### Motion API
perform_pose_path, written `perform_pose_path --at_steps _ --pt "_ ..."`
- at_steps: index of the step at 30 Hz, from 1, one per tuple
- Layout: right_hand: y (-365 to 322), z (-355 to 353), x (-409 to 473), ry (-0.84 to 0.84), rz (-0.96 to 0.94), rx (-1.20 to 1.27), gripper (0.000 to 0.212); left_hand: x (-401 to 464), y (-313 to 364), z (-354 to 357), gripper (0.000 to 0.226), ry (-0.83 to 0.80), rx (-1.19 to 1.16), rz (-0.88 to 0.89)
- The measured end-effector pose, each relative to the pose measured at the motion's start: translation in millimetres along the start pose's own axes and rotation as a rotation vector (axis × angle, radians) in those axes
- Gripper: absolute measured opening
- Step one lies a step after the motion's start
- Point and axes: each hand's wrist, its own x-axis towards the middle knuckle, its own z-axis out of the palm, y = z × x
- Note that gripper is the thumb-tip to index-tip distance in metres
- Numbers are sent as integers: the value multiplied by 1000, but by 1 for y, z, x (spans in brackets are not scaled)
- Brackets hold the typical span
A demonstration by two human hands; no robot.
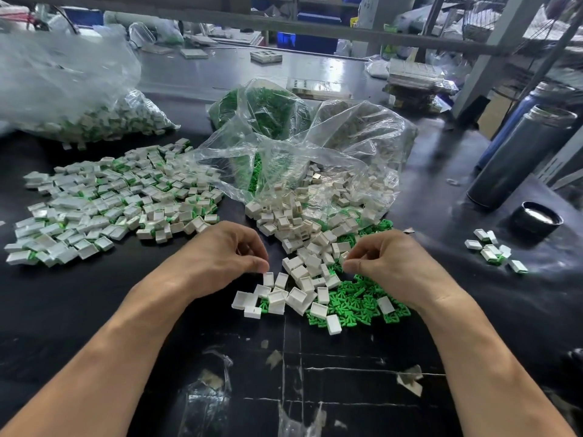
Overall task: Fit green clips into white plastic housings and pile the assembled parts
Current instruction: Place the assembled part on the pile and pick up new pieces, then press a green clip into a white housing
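Now both forearms reach in palms-down: the left hand (227, 252) curls, thumb and forefinger pinching a white housing (268, 279) standing long-axis upright at the pile's near edge; the right hand (390, 258) curls likewise over the green clips (356, 298), its pinch unclear.

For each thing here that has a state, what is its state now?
left hand: fingers curled, over the housings
right hand: pinches a white housing
clear bag: open, parts spilling out
flask: upright, uncapped
black cap: off, on the table
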Motion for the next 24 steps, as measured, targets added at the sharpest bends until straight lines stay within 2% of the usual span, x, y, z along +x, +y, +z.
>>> perform_pose_path --at_steps 7,15,20,24 --pt "-1 10 -1 37 -24 -23 12 0 -3 -1 20 -130 9 55" --pt "-6 14 0 80 -44 -165 6 0 -2 -2 12 -177 24 88" --pt "-8 15 -2 121 -104 -237 7 0 -4 -4 16 -208 9 85" --pt "-7 14 -1 218 -96 -105 9 0 -5 -5 13 -212 -10 86"
